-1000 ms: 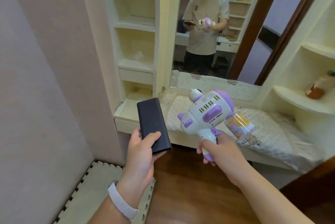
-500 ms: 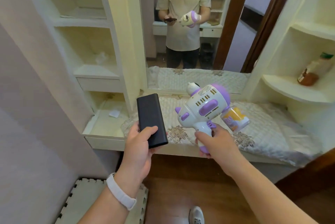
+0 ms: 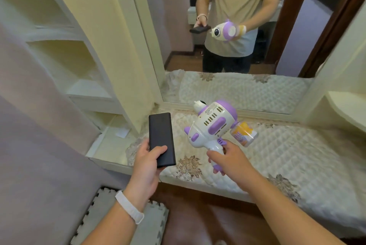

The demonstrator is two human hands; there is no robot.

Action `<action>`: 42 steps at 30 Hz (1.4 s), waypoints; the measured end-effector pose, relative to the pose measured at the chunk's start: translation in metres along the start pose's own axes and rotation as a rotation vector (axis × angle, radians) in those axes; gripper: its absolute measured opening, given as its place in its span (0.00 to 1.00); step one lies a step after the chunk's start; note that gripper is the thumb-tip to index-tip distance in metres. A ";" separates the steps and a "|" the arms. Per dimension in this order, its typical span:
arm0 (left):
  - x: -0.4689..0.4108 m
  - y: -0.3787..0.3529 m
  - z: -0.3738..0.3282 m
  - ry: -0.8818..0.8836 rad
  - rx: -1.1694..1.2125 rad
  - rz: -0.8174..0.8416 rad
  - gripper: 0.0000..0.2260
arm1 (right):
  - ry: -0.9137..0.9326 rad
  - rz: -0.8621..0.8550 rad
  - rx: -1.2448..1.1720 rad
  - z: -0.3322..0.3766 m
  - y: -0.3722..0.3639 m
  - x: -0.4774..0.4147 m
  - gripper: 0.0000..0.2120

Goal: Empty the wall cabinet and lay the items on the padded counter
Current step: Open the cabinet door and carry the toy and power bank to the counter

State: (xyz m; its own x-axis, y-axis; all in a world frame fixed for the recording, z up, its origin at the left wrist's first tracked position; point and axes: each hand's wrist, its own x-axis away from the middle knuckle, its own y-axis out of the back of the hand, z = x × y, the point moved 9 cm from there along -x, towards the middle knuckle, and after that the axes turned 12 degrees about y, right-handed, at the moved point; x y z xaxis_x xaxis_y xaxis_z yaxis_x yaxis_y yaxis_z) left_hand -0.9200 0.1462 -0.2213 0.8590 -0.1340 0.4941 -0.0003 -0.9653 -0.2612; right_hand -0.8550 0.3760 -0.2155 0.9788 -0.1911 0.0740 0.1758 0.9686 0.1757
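Observation:
My left hand point(image 3: 147, 162) grips a black power bank point(image 3: 161, 138) by its near end, held flat above the left edge of the padded counter point(image 3: 287, 157). In my right hand point(image 3: 227, 160) is the handle of a white and purple bubble-gun toy point(image 3: 211, 125), with a small orange-labelled bottle point(image 3: 244, 134) fixed to its right side. The toy hangs a little above the quilted pad. At the left, the open cream cabinet shelves point(image 3: 65, 62) look bare, apart from a small white slip point(image 3: 122, 132) on the lowest ledge.
A large mirror point(image 3: 237, 36) behind the counter reflects a person holding the same two items. A curved side shelf point(image 3: 348, 108) juts out at the right. Grey foam floor mats point(image 3: 103, 219) lie at the lower left over a dark wood floor.
The view has tilted down and come closer to the counter. Both hands have carried their items forward, over the quilted pad. Neither grip has changed.

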 end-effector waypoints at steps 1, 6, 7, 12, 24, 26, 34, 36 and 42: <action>-0.005 0.001 0.001 0.006 -0.010 -0.011 0.14 | -0.010 0.004 -0.008 -0.005 0.001 -0.006 0.08; -0.046 0.014 0.005 0.033 -0.102 -0.102 0.13 | -0.068 0.075 0.016 -0.035 -0.008 -0.041 0.10; -0.055 0.019 0.008 0.045 -0.112 -0.117 0.13 | -0.079 0.086 0.017 -0.041 -0.011 -0.049 0.10; -0.112 0.036 0.017 0.120 -0.108 -0.150 0.13 | -0.112 0.148 0.090 -0.064 -0.025 -0.085 0.12; -0.271 0.053 0.034 0.292 -0.135 -0.064 0.15 | -0.276 0.313 0.202 -0.107 -0.056 -0.188 0.08; -0.289 0.054 0.036 0.304 -0.159 -0.056 0.15 | -0.306 0.338 0.211 -0.116 -0.061 -0.203 0.06; -0.340 0.051 0.041 0.359 -0.242 -0.038 0.18 | -0.414 0.413 0.212 -0.151 -0.069 -0.253 0.11; -0.350 0.049 0.042 0.363 -0.272 -0.037 0.20 | -0.429 0.438 0.199 -0.158 -0.072 -0.264 0.14; -0.365 0.041 0.045 0.351 -0.299 -0.030 0.22 | -0.450 0.477 0.147 -0.177 -0.084 -0.282 0.18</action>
State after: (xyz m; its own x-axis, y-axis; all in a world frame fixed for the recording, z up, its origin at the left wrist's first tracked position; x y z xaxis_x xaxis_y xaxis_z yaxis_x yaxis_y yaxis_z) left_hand -1.2108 0.1652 -0.4499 0.6358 -0.1228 0.7620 -0.1696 -0.9854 -0.0173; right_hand -1.1271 0.3767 -0.4251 0.8008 0.1746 0.5729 -0.3128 0.9376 0.1515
